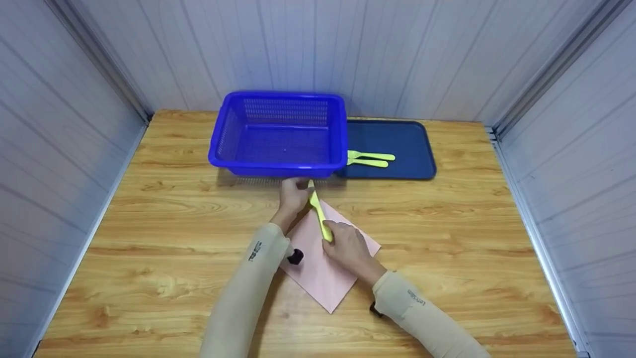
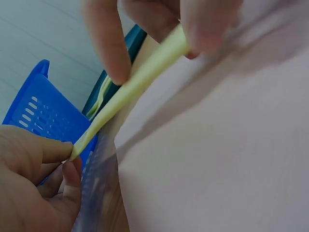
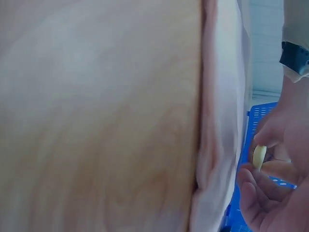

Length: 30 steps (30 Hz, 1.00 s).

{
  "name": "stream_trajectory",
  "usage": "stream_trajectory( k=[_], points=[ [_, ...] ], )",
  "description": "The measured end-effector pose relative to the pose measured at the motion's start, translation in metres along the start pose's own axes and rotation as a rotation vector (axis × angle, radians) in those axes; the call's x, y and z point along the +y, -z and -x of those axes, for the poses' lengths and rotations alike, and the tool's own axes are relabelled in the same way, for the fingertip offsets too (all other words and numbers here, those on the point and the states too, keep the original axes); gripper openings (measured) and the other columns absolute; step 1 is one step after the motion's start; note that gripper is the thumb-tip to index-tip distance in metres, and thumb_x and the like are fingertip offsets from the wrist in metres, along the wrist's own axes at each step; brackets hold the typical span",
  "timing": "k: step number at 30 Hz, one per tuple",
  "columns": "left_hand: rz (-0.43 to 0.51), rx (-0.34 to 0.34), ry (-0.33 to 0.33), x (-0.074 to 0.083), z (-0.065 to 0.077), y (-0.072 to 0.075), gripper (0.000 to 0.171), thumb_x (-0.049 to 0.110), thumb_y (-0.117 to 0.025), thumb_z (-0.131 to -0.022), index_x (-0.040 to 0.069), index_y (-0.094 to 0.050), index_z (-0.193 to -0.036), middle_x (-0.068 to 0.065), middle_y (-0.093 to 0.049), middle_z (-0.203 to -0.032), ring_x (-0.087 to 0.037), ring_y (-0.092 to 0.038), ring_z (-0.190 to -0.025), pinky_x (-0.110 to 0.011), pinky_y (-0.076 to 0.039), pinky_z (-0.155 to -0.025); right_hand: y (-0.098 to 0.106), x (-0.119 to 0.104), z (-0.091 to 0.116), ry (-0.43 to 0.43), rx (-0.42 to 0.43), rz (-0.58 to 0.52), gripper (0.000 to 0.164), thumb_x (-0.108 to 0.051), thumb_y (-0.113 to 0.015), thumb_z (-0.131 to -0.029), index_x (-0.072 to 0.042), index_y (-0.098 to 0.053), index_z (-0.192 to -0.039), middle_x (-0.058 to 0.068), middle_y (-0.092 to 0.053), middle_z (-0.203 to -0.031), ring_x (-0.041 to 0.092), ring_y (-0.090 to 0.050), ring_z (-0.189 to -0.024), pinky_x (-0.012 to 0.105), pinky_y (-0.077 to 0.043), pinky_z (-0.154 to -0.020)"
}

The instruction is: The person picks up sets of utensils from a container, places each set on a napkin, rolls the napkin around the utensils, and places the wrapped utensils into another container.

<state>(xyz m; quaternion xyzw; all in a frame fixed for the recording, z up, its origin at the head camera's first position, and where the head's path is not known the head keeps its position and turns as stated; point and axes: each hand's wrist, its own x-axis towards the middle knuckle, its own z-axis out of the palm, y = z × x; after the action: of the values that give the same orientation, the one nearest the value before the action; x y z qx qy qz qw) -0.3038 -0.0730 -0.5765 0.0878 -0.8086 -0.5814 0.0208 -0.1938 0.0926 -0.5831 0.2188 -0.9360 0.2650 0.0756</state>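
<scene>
Both hands hold a yellow-green plastic knife point(image 1: 318, 209) slantwise over a pink folded napkin point(image 1: 325, 278). My left hand point(image 1: 294, 195) pinches its far tip between thumb and fingers, just in front of the blue basket. The near end of the handle is in the fingers of my right hand point(image 1: 347, 246), above the napkin's right half. In the left wrist view the knife point(image 2: 140, 82) shows nearly edge-on, casting a shadow on the napkin point(image 2: 212, 154). Fingers hide most of the knife point(image 3: 259, 157) in the right wrist view.
A blue plastic basket point(image 1: 278, 165) with slotted sides stands at the back of the wooden table point(image 1: 164, 238). Beside it on the right lies a dark blue tray point(image 1: 415, 149), bearing a yellow-green fork point(image 1: 375, 156) and another utensil point(image 1: 372, 163). Panel walls enclose the table.
</scene>
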Motion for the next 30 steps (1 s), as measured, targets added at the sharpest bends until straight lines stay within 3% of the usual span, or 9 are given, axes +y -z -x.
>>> stream_trajectory(
  k=[6, 11, 13, 16, 19, 24, 27, 30],
  points=[
    [0.170, 0.000, 0.102, 0.002, 0.010, 0.003, 0.030, -0.008, -0.071, -0.082, -0.007, -0.068, -0.112, -0.017, -0.069, -0.102, -0.025, -0.066, -0.095, -0.028, -0.054, -0.081, 0.005, 0.005, -0.005, -0.063, 0.012, 0.136, 0.035, -0.017, -0.072, -0.084, -0.009, -0.070, -0.118, 0.010, -0.067, -0.080, 0.017, -0.052, -0.055, 0.036, -0.047, -0.047],
    [0.331, 0.010, 0.210, -0.001, 0.021, 0.008, 0.030, -0.007, -0.071, -0.083, -0.002, -0.066, -0.112, -0.011, -0.067, -0.097, -0.018, -0.063, -0.088, -0.028, -0.055, -0.076, 0.013, 0.016, -0.011, 0.017, 0.038, 0.233, 0.032, -0.016, -0.073, -0.084, -0.011, -0.073, -0.115, 0.011, -0.068, -0.078, 0.022, -0.057, -0.051, 0.038, -0.046, -0.041],
    [0.362, 0.009, 0.218, -0.004, 0.027, 0.011, 0.031, -0.008, -0.071, -0.083, -0.003, -0.065, -0.113, -0.011, -0.066, -0.096, -0.018, -0.063, -0.086, -0.028, -0.056, -0.075, 0.015, 0.021, -0.013, 0.050, 0.046, 0.257, 0.031, -0.015, -0.074, -0.082, -0.013, -0.074, -0.113, 0.011, -0.068, -0.078, 0.021, -0.057, -0.050, 0.038, -0.047, -0.040],
    [0.293, -0.005, 0.169, -0.007, 0.037, 0.017, 0.034, -0.007, -0.070, -0.084, -0.004, -0.063, -0.117, -0.012, -0.067, -0.097, -0.019, -0.064, -0.087, -0.028, -0.056, -0.075, 0.020, 0.026, -0.016, 0.070, 0.038, 0.244, 0.030, -0.011, -0.076, -0.081, -0.013, -0.075, -0.111, 0.010, -0.069, -0.079, 0.020, -0.057, -0.051, 0.037, -0.047, -0.041],
    [0.082, -0.033, 0.028, -0.011, 0.050, 0.025, 0.036, -0.004, -0.067, -0.086, -0.006, -0.062, -0.122, -0.015, -0.068, -0.102, -0.023, -0.066, -0.092, -0.031, -0.056, -0.080, 0.023, 0.028, -0.018, 0.073, 0.017, 0.221, 0.030, -0.010, -0.076, -0.082, -0.012, -0.075, -0.112, 0.012, -0.069, -0.083, 0.021, -0.060, -0.055, 0.037, -0.050, -0.044],
    [-0.490, -0.083, -0.229, -0.022, 0.089, 0.042, 0.050, 0.017, -0.065, -0.092, -0.005, -0.052, -0.135, -0.021, -0.059, -0.127, -0.034, -0.057, -0.116, -0.044, -0.046, -0.098, 0.023, 0.027, -0.021, 0.096, 0.017, 0.222, 0.028, -0.012, -0.075, -0.083, -0.011, -0.075, -0.112, 0.012, -0.069, -0.083, 0.025, -0.065, -0.060, 0.039, -0.052, -0.046],
    [-0.762, -0.151, -0.248, -0.034, 0.115, 0.049, 0.071, 0.037, -0.059, -0.095, -0.005, -0.035, -0.147, -0.026, -0.038, -0.147, -0.044, -0.035, -0.134, -0.052, -0.032, -0.108, 0.020, 0.025, -0.021, 0.116, 0.036, 0.232, 0.027, -0.012, -0.073, -0.083, -0.009, -0.075, -0.109, 0.013, -0.069, -0.080, 0.026, -0.065, -0.059, 0.040, -0.052, -0.046],
    [-0.897, -0.202, -0.203, -0.045, 0.135, 0.052, 0.083, 0.050, -0.051, -0.096, -0.005, -0.022, -0.151, -0.028, -0.017, -0.155, -0.049, -0.012, -0.141, -0.057, -0.017, -0.113, 0.017, 0.022, -0.022, 0.113, 0.048, 0.238, 0.026, -0.012, -0.072, -0.083, -0.007, -0.075, -0.108, 0.014, -0.069, -0.077, 0.025, -0.062, -0.056, 0.041, -0.051, -0.045]
  ],
)
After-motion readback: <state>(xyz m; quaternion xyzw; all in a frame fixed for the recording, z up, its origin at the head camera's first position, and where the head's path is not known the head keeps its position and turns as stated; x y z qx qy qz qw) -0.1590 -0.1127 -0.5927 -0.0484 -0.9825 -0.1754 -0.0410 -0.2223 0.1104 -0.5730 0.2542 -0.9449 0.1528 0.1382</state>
